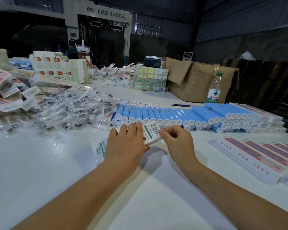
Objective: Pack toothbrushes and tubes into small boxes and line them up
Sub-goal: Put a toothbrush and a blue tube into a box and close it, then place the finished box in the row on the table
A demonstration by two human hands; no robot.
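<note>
A small white box (pixel 152 132) with a barcode and a green stripe lies low over the white table (pixel 40 163) at the centre. My left hand (pixel 125 144) covers its left part with fingers over the top. My right hand (pixel 176 138) pinches the box's right end flap. Just behind them lies a long row of blue tubes (pixel 181 114) with white caps, stacked higher at the right. A heap of bagged toothbrush heads (pixel 70 110) fills the left middle. Finished flat boxes (pixel 263 155) with red and teal print are lined up at the right.
Loose folded cartons (pixel 5 93) pile up at far left, with stacked cartons (pixel 60 68) behind. A printed plastic bag (pixel 98 151) lies under my left wrist. A water bottle (pixel 214 88), purple scissors (pixel 181 105), a brown cardboard box (pixel 196 80) and another person (pixel 83 50) are at the back.
</note>
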